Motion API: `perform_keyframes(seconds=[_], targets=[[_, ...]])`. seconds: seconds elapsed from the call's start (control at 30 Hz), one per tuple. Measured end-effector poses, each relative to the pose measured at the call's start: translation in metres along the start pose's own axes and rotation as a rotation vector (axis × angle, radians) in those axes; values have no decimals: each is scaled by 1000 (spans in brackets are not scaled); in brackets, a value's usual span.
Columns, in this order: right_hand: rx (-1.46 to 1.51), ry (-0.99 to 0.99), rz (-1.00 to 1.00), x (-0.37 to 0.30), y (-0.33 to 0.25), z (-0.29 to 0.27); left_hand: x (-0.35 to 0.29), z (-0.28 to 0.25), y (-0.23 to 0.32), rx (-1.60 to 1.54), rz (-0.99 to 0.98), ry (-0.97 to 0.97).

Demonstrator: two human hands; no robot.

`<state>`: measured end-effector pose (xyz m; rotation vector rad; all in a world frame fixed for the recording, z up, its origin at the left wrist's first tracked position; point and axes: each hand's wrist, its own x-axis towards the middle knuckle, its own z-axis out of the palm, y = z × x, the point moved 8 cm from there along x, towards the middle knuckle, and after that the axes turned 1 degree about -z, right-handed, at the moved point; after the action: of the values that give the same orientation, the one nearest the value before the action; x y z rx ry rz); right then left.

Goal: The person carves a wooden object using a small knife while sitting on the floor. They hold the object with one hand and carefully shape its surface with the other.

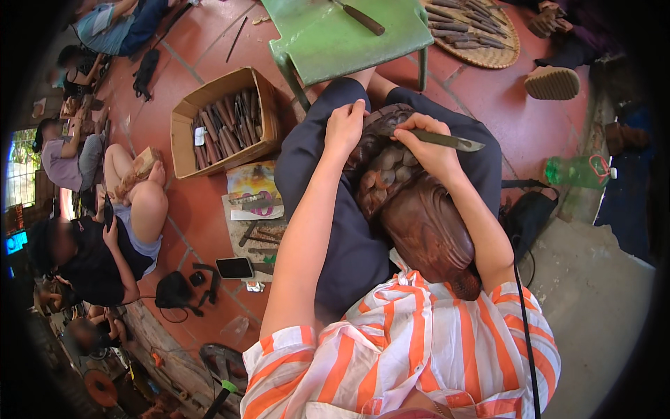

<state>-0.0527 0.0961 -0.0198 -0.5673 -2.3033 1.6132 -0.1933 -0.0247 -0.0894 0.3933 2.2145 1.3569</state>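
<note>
A dark brown wood carving [426, 220] lies across my lap, with rounded, clustered shapes at its far end and smooth, folded forms nearer my shirt. My left hand [345, 129] grips its far left edge, with most of the fingers hidden on the far side. My right hand [431, 146] is closed round a carving knife [443, 140] over the carving's far right part. The knife's short pale blade points right, away from the wood. Whether its other end touches the carving, I cannot tell.
Ahead stands a green plastic stool [349, 45] with a tool on it. A cardboard box [183, 146] of wooden-handled tools stands left, near a phone [235, 268]. A woven tray [513, 52] holds more tools. A green bottle [576, 172] lies right. Other people sit at left.
</note>
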Motion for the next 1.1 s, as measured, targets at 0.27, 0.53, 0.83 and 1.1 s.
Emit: perform_keyframes(seconds=[0.27, 0.53, 0.83, 1.1], targets=[[150, -11, 92, -5, -5, -1, 1, -1, 3, 28, 11, 10], [124, -28, 83, 1, -4, 2, 3, 0, 0, -3, 26, -3], [260, -35, 55, 8, -6, 3, 4, -2, 4, -1, 35, 12], [392, 153, 112, -30, -8, -60, 0, 0, -6, -205, -49, -68]])
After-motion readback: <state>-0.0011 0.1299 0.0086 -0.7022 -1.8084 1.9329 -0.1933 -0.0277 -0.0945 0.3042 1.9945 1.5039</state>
